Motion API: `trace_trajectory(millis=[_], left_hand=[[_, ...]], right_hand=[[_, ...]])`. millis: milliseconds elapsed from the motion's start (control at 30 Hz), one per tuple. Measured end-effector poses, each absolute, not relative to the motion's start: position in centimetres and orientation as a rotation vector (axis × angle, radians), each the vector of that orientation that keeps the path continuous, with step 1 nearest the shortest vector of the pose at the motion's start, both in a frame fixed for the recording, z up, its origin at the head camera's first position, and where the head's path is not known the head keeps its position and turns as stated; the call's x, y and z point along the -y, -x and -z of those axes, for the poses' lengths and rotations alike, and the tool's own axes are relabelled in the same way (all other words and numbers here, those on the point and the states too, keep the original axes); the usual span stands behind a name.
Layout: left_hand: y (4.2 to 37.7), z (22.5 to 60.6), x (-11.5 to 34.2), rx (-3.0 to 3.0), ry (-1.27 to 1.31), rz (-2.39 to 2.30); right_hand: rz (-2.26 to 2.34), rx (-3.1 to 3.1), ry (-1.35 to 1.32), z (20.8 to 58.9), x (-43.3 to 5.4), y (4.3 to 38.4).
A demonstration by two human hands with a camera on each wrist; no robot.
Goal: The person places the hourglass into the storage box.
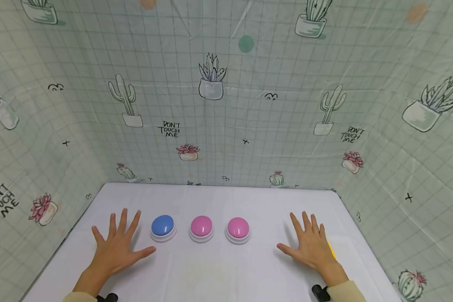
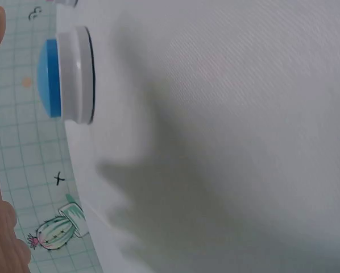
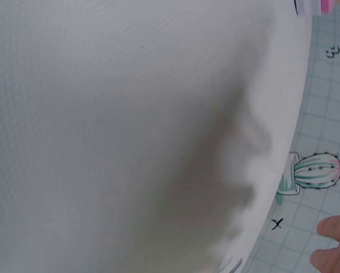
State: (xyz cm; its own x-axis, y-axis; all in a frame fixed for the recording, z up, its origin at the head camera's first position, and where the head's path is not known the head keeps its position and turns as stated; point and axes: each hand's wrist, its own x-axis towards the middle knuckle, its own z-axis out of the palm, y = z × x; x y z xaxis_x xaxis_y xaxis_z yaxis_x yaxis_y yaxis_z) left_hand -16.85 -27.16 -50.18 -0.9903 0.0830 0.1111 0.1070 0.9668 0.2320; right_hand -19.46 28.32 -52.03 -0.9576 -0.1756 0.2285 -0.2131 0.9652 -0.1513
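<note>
Three round push buttons on white bases stand in a row on the table: a blue button (image 1: 162, 225), a pink button (image 1: 201, 226) in the middle and another pink button (image 1: 238, 227) on the right. My left hand (image 1: 117, 250) is spread over the table left of the blue button, holding nothing. In the left wrist view the blue button (image 2: 52, 78) shows from the side, apart from the hand. My right hand (image 1: 312, 245) is spread well to the right of the pink buttons, also holding nothing. Shadows of both hands fall on the table.
Something yellow (image 1: 331, 250) lies mostly hidden behind my right hand. The white table (image 1: 204, 277) is enclosed at the back and sides by a grid-patterned cloth (image 1: 245, 109) printed with cacti. Black straps (image 1: 321, 292) sit at both wrists.
</note>
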Motion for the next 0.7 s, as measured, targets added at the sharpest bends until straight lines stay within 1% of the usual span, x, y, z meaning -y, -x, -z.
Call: trace_trajectory(millis=[267, 533, 700], left_hand=[[17.9, 49.7, 24.6, 3.005, 0.163, 0.412], [19.4, 48.7, 20.1, 2.978, 0.178, 0.533], [20.0, 49.1, 17.3, 2.935, 0.258, 0.626]], right_hand=[[-0.328, 2.903, -0.288, 51.7, -28.2, 19.7], [-0.491, 2.941, -0.309, 52.0, -27.4, 20.0], [-0.587, 2.956, -0.328, 52.3, -26.4, 20.2]])
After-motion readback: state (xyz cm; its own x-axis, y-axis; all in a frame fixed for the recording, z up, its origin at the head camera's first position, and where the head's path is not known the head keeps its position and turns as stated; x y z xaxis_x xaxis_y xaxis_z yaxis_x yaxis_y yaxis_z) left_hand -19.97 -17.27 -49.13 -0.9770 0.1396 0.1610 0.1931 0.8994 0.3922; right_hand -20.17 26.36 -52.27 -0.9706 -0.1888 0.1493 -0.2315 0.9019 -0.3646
